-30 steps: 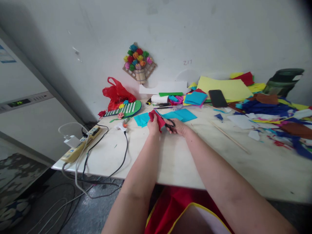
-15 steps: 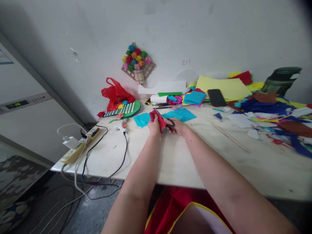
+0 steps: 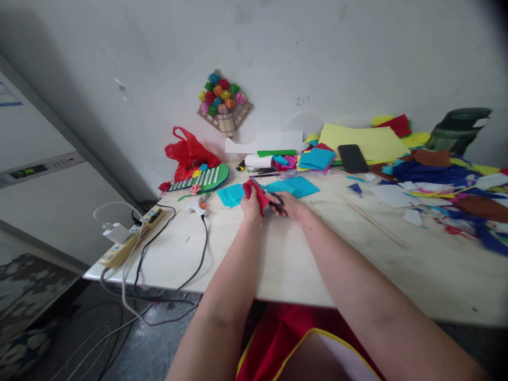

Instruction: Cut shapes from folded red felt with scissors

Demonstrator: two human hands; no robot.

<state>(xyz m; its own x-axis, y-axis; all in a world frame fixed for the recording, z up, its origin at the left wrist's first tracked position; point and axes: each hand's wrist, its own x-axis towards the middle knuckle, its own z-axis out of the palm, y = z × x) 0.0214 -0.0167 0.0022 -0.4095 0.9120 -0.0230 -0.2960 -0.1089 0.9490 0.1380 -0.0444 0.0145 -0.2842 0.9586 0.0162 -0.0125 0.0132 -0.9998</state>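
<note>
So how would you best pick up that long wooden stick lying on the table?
Pinch the wooden stick near its middle, coming straight down from above, fingers across its width. It lies flat on the bare table, thin and slanting, and its middle looks clear of the paper scraps.

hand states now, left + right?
Left hand: closed on the red paper piece.
Right hand: closed on the black-handled scissors, blades at the red paper.
</note>
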